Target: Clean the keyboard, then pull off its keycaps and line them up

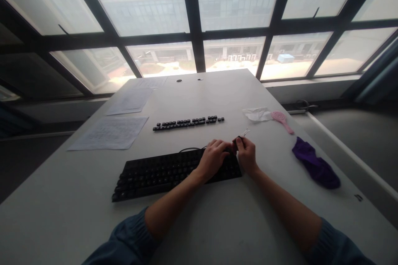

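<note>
A black keyboard (pixel 168 174) lies on the white table, slightly angled. Over its right part is my left hand (pixel 214 155), fingers bent and drawn together, tips close to my right hand; what they pinch, if anything, is hidden. Just past the keyboard's upper right corner, my right hand (pixel 246 153) is closed around a keycap puller (pixel 245 132), its thin pale wire ends pointing up and away. Behind the keyboard, several loose black keycaps (pixel 189 123) stand in two rows. A black cable (pixel 189 149) curves from the keyboard's back edge.
Written paper sheets (pixel 108 134) lie at the left of the table (pixel 199 99). On the right are a white tissue (pixel 256 114), a pink hairbrush (pixel 281 121) and a purple cloth (pixel 315 163). A small dark object (pixel 358 197) sits near the right edge. Windows rise behind.
</note>
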`<state>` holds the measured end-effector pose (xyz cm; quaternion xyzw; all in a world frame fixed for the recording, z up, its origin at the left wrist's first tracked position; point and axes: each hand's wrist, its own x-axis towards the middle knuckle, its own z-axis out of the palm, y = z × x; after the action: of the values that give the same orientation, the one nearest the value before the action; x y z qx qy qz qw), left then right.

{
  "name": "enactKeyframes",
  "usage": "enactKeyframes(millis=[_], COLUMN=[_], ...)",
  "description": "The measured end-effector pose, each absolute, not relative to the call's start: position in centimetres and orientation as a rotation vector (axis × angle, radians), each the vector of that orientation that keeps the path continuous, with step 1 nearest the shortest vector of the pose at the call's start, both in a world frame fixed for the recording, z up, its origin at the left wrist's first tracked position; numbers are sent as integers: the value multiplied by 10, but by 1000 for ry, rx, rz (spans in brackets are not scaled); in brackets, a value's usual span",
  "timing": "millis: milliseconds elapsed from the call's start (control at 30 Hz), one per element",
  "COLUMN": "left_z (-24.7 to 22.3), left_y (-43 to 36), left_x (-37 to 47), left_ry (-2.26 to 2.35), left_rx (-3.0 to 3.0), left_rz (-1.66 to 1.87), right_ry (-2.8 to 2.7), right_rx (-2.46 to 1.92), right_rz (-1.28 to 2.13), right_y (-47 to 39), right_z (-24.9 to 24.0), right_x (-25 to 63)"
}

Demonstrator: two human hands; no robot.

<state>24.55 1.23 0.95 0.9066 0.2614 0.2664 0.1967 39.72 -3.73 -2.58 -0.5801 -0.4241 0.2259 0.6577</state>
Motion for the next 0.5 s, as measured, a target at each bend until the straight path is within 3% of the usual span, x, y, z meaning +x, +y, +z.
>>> enactKeyframes(millis=[233,500], left_z=[14,33], left_y=[4,9], left_x=[247,248], left_ry=[706,696], left_rx=[2769,2348], left_rz=[660,824], right_ry=[-887,-806], right_rx=[-1260,-1159], right_rz=[587,688], right_y=[-33,-30], right_z=[-31,-25], right_x=[396,397])
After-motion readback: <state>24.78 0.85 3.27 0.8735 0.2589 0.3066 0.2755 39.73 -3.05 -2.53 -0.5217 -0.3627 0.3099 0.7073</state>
